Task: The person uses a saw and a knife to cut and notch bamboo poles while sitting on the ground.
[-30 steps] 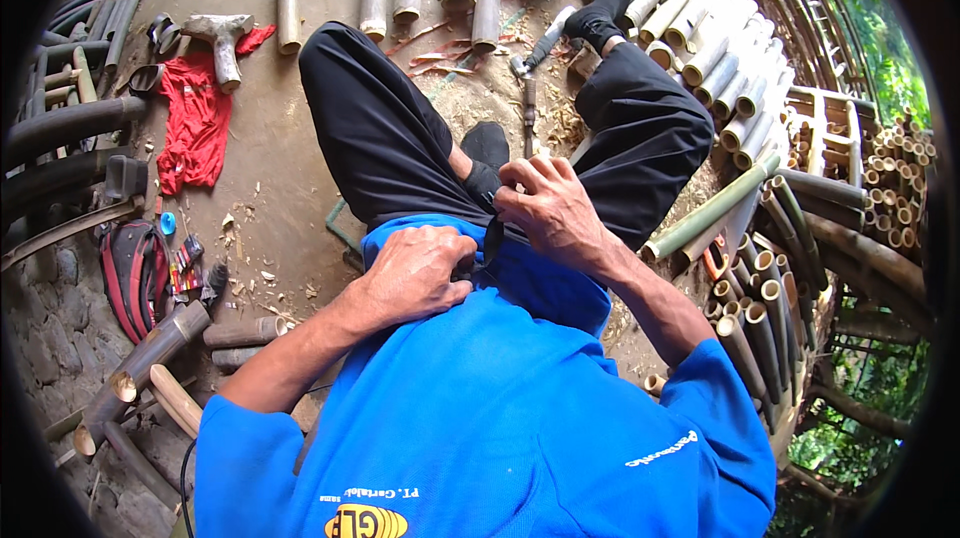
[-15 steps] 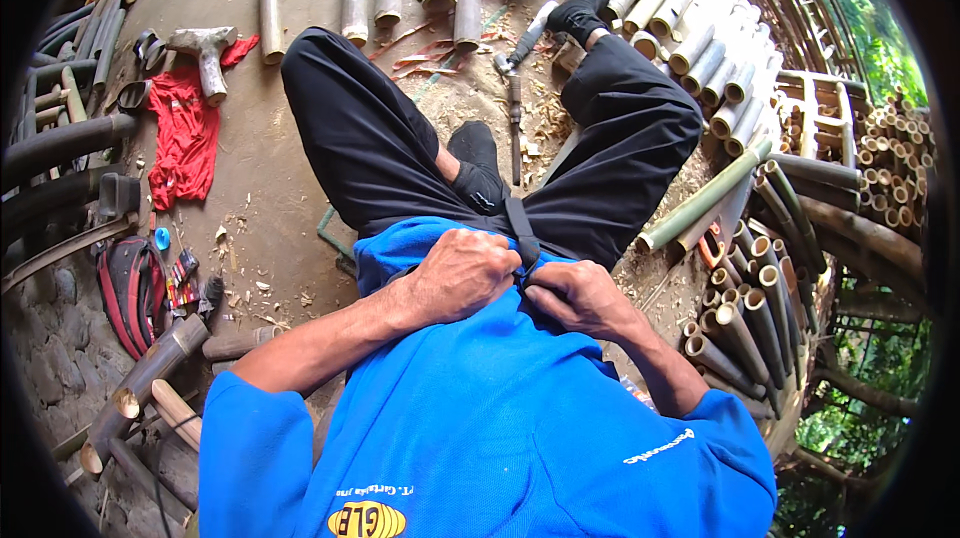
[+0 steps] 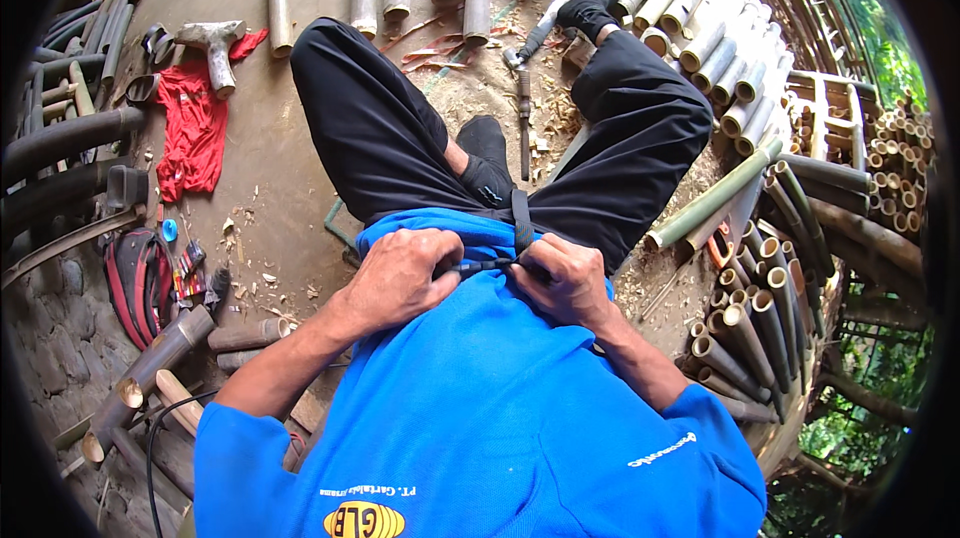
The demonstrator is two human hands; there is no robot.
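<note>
**Strap Drawn Taut Between Two Hands**

A person seated on the floor [image 3: 262, 138] grips a dark strap [image 3: 485, 265] at the waist, just over the hem of a blue shirt [image 3: 470, 368]. The left hand [image 3: 402, 280] is curled closed, thumb and fingers pinching one end; the right hand [image 3: 562, 280] is closed too, pinching the strap near the middle of the body. Between them, the stretch runs side to side, level with the fingertips. A broader tail [image 3: 522, 222] points away from the belly over the black trousers [image 3: 365, 128], its long axis crossing that stretch; the right hand is nearer to it. The thighs spread to either side, leaving a gap ahead where a sock [image 3: 487, 163] and a long tool [image 3: 525, 103] lie. A green pole [image 3: 715, 195] lies beyond the right thigh.
</note>
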